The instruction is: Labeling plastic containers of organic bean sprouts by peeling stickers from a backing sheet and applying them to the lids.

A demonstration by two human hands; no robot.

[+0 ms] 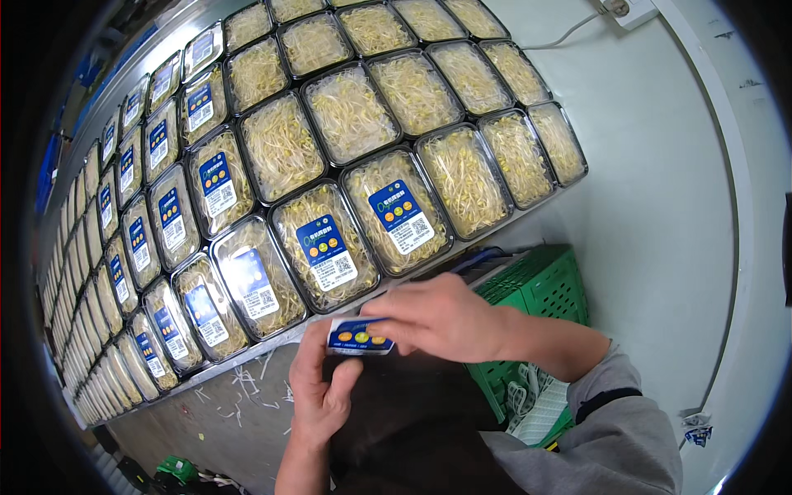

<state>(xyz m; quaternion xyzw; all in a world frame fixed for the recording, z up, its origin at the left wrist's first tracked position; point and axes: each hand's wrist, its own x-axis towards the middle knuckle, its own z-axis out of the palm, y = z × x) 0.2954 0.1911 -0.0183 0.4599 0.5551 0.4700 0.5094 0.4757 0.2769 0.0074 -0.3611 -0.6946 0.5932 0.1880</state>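
Note:
My left hand (322,383) holds a blue-and-white printed label (351,337) between thumb and fingers, in front of my dark apron (408,408). It may be a stack of labels; the thickness is hard to tell. My right hand (439,318) reaches across from the right, with its fingertips gripping the label's right end. Just beyond the hands stands a labelled clear-lidded tray of bean sprouts (326,253). To its right is another labelled tray (397,213). Farther right, a tray (465,182) has a bare lid.
Rows of sprout trays (284,145) cover the table up to its metal front edge (247,356). A green perforated crate (544,291) sits below at the right, with label backing strips (535,402) in it. A power strip (631,9) lies near the wall. Scraps litter the floor (229,427).

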